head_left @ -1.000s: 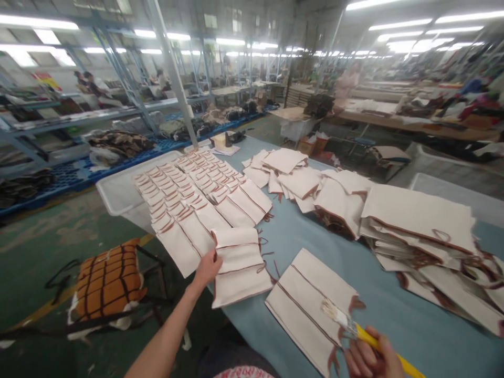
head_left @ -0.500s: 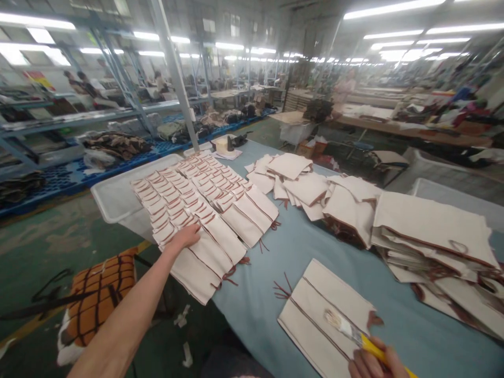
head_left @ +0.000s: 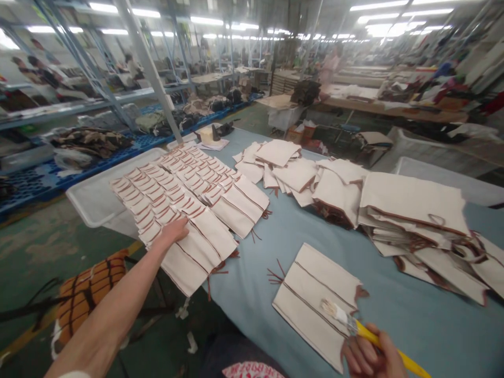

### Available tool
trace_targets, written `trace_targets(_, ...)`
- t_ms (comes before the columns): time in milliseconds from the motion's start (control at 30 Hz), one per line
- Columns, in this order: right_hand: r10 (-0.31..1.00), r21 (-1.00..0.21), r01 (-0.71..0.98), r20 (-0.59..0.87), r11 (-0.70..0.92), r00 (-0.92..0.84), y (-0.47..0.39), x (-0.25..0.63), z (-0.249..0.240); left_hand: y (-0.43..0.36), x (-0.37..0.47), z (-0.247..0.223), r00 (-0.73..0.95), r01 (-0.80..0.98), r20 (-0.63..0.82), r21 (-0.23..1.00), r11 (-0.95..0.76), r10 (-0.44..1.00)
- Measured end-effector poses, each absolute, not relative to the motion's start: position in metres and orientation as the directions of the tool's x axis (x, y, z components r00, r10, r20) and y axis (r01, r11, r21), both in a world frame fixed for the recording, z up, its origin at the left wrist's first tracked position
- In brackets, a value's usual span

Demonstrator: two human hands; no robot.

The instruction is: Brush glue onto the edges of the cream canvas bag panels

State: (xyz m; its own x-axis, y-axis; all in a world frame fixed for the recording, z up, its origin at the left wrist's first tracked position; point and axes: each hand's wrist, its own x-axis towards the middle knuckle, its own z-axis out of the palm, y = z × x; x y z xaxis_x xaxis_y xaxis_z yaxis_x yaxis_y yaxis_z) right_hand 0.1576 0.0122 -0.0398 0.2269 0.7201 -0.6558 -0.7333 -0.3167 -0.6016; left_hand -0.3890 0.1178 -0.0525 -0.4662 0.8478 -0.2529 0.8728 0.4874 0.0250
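Note:
My left hand is closed at the upper edge of the front cream fabric panel, in the left of two overlapping rows; its fingertips are partly hidden. Brown trim and loose brown ends show on these panels. In my right hand, at the lower right, is a paintbrush with a yellow handle and pale bristles. The bristles are over a single cream panel with brown lines, lying flat near the table's front edge; whether they touch it I cannot tell.
Loose cream panels and a taller stack lie along the far side of the blue-green table. A white bin stands behind the rows. A metal post rises at the table's far corner. An orange cushioned seat is at left.
The whole view has shifted, so the table and panels sit further left and slightly higher. My left hand stays at the same panel edge, and the brush remains over the single panel.

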Motion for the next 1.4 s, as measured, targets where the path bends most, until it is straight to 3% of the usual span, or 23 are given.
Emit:
trace_targets(167,0.724,-0.656,-0.717,-0.612,-0.238,0.319,0.01,0.156,-0.022,0.108,-0.359,-0.041,-0.497,0.865,-0.044,0.052,0.498,0.867)
trace_targets(300,0.715,-0.67,-0.711,-0.604,-0.216,0.352,0.009,0.155,-0.009,0.113,-0.309,-0.053,-0.429,0.898,0.139,0.166,0.406,0.892)
trace_targets(400,0.73,-0.692,-0.702,-0.567,-0.172,0.381,0.008,0.16,-0.006,0.123,-0.247,-0.088,-0.303,0.923,0.101,0.28,0.265,0.948)
trace_targets(533,0.723,-0.713,-0.69,-0.542,-0.126,0.428,0.007,0.176,-0.004,0.13,-0.144,-0.147,-0.057,0.914,-0.062,0.399,0.077,0.996)
trace_targets(633,0.695,-0.718,-0.69,-0.541,-0.087,0.474,0.003,0.192,-0.002,0.134,-0.08,-0.173,0.062,0.913,-0.115,0.407,-0.01,0.991)
trace_targets(767,0.654,-0.747,-0.664,-0.52,-0.036,0.549,-0.006,0.212,-0.001,0.138,-0.028,-0.173,0.209,0.919,-0.066,0.354,-0.173,0.976)
trace_targets(867,0.615,-0.766,-0.643,-0.516,-0.02,0.596,-0.012,0.224,-0.004,0.131,0.007,-0.165,0.482,0.83,-0.04,0.34,-0.442,0.875)
trace_targets(967,0.596,-0.769,-0.639,-0.52,-0.015,0.612,-0.016,0.232,-0.008,0.117,0.051,-0.163,0.777,0.604,-0.067,0.359,-0.712,0.626)
trace_targets(1033,0.589,-0.756,-0.654,-0.528,0.001,0.612,-0.018,0.235,-0.009,0.11,0.081,-0.165,0.882,0.462,-0.088,0.354,-0.813,0.463)
trace_targets(1167,0.578,-0.738,-0.673,-0.527,0.051,0.622,-0.023,0.243,-0.008,0.12,0.123,-0.169,0.944,0.326,-0.149,0.279,-0.903,0.295)
trace_targets(1400,0.523,-0.71,-0.701,-0.574,0.066,0.631,-0.041,0.253,-0.017,0.157,0.129,-0.153,0.953,0.264,-0.196,0.164,-0.951,0.231)
